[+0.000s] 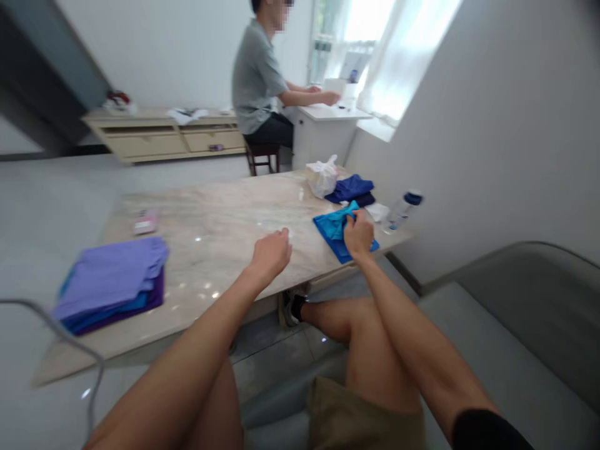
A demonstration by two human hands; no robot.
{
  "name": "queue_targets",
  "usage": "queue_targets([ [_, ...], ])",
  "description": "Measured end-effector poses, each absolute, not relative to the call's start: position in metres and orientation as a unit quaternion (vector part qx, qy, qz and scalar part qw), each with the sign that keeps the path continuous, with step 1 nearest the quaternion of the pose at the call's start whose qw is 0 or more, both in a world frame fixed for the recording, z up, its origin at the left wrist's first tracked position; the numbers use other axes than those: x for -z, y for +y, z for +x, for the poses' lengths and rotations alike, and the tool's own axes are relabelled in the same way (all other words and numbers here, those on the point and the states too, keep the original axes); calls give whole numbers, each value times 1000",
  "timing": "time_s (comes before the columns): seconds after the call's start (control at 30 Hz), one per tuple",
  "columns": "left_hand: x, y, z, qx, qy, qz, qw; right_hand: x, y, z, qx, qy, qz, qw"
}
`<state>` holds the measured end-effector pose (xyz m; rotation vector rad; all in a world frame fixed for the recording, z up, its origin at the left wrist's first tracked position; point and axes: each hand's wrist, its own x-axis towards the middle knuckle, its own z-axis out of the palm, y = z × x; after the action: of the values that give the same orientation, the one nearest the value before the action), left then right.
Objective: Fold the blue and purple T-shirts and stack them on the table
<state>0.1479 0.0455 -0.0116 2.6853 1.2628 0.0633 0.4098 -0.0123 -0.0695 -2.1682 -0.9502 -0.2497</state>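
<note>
Left hand (270, 255): It is resting on the near edge of the marble table (210, 250) with its fingers curled in. A small white bit (289, 234) is sitting just beside the fingertips, and it is too small to tell what it is or if the hand is holding it.

Right hand (359, 234): It is closed tight and holding a fold of the bright blue cloth (334, 226).

Bright blue cloth: It is lying on the right side of the table, close to the near edge, and a part of it is bunching up in the hand.

Left side of the table: A folded pile of clothes (110, 281) is sitting there, with purple on top. A pink packet (146, 222) is lying farther along.

Far right of the table: A white plastic bag (322, 176) is sitting next to a folded dark blue cloth (349, 189). A plastic water bottle (402, 211) is lying on its side near a white cloth (377, 211).

Far off: A person in a grey shirt (255, 78) is sitting on a stool (261, 156) with both hands on a white desk (323, 112) by a bright window (351, 44). A low wooden cabinet (159, 137) is standing along the far wall.
</note>
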Motion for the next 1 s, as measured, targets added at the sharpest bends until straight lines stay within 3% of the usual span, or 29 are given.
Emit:
queue_targets([
  [0.1,9,56,120,-92,477,870,82,43,20,339,78,-497,-698,509],
  [0.2,7,73,84,-179,537,819,90,16,42,268,25,-580,-576,575],
  [0.43,3,90,-11,-259,619,717,190,11,84,167,-75,-503,-562,652],
  [0.6,19,86,-43,-267,539,710,366,22,109,158,-153,-537,-597,577],
  [0.7,24,89,-47,-274,515,656,478,32,101,179,-130,-616,-580,518],
  [0.87,15,110,-45,-501,567,420,500,71,49,215,-165,-724,-526,414],
  [1.0,11,110,-26,-471,517,410,585,98,27,217,-288,-672,-534,425],
])
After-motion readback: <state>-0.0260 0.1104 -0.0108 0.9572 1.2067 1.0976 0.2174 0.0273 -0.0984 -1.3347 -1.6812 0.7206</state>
